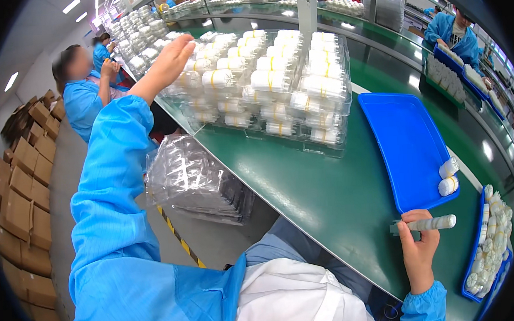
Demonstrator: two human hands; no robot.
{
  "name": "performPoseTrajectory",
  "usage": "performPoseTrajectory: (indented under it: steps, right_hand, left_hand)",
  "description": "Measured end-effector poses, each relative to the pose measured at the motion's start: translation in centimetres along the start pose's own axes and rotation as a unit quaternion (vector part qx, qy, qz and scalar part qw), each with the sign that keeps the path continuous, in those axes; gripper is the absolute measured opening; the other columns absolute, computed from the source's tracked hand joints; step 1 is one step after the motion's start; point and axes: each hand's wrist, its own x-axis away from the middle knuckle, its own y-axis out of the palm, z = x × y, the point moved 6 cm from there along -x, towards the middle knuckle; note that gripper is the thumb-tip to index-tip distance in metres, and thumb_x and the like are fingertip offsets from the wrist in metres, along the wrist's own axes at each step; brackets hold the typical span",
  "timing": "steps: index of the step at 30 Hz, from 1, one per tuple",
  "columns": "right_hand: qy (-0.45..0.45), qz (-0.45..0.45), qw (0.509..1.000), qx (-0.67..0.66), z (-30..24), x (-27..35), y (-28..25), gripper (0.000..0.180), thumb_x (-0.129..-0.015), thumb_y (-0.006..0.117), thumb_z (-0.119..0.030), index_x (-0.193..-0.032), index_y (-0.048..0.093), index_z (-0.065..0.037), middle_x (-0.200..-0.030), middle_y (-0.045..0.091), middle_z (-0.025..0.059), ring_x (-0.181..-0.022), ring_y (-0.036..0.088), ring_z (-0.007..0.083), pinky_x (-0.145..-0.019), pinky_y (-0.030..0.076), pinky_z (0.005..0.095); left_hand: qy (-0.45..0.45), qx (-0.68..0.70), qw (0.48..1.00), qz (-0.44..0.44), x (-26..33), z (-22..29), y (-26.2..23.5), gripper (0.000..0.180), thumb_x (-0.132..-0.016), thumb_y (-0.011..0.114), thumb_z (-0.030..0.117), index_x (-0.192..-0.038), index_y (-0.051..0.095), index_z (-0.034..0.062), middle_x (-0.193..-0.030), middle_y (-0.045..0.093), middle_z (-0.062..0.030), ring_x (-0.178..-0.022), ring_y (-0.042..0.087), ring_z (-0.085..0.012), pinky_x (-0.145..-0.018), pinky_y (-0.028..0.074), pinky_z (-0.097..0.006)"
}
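Sleeve, right fingers curled around roll

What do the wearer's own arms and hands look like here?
Left sleeve: bright blue cloth, loose and wrinkled, gathered at the wrist. Right sleeve: same blue, also gathered at the wrist; only its lower end shows. Left hand and right hand: both ungloved. No markings or cables visible on either sleeve.
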Motion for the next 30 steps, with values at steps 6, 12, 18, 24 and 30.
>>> performPoseTrajectory:
  steps: [6, 12, 18, 24, 30]
  right_hand:
    - [-0.005, -0.005, 1.0, 0.001, -0.3, 0.0, -0.1, 0.012, -0.082, 0.075, 0.002, -0.088, 0.065, 0.0, -0.095, 0.065, 0.0128, -0.088, 0.064, 0.0234, -0.081, 0.052, 0.0363]
    - [-0.012, -0.011, 1.0, 0.01, -0.5, -0.1, 0.0, 0.011, -0.083, 0.075, 0.002, -0.088, 0.065, 0.0, -0.095, 0.065, 0.0126, -0.089, 0.064, 0.0234, -0.081, 0.052, 0.0364]
    - [-0.012, -0.021, 1.0, 0.015, -0.5, 0.4, 0.0, 0.009, -0.087, 0.073, 0.0, -0.089, 0.064, 0.001, -0.096, 0.065, 0.0127, -0.091, 0.063, 0.0231, -0.083, 0.051, 0.0364]
    - [0.025, -0.044, 0.999, -0.004, 0.7, 0.5, 0.5, 0.009, -0.091, 0.071, -0.002, -0.09, 0.062, 0.001, -0.099, 0.063, 0.011, -0.093, 0.061, 0.0201, -0.083, 0.049, 0.0331]
    - [0.023, -0.037, 0.999, -0.015, 0.3, 0.3, 0.5, 0.01, -0.092, 0.07, -0.003, -0.09, 0.062, 0.0, -0.1, 0.063, 0.0104, -0.093, 0.06, 0.0189, -0.083, 0.048, 0.0325]
  left_hand:
    - [-0.088, -0.015, 0.994, -0.068, 2.9, -1.3, 1.2, 0.049, -0.103, 0.056, 0.038, -0.134, 0.057, -0.0002, -0.139, 0.055, -0.0243, -0.133, 0.05, -0.0374, -0.112, 0.039, -0.041]
    - [-0.086, 0.068, 0.969, 0.221, 6.9, -2.9, -1.2, 0.036, -0.103, 0.057, 0.032, -0.118, 0.067, 0.0004, -0.121, 0.065, -0.0191, -0.116, 0.06, -0.0325, -0.101, 0.046, -0.039]
    - [-0.243, -0.031, 0.965, 0.094, 22.3, -8.6, 7.8, 0.021, -0.093, 0.061, 0.019, -0.103, 0.072, 0.0029, -0.104, 0.072, -0.0166, -0.095, 0.067, -0.0333, -0.087, 0.052, -0.04]
    - [-0.27, -0.189, 0.897, -0.296, 38.9, -9.2, 19.6, 0.048, -0.084, 0.067, 0.011, -0.13, 0.062, 0.019, -0.145, 0.049, -0.0174, -0.124, 0.054, -0.0405, -0.101, 0.048, -0.051]
    - [-0.28, -0.139, 0.939, -0.142, 40.3, -7.3, 18.2, 0.022, -0.09, 0.065, 0.009, -0.111, 0.069, 0.0134, -0.123, 0.056, -0.025, -0.107, 0.061, -0.0448, -0.091, 0.052, -0.051]
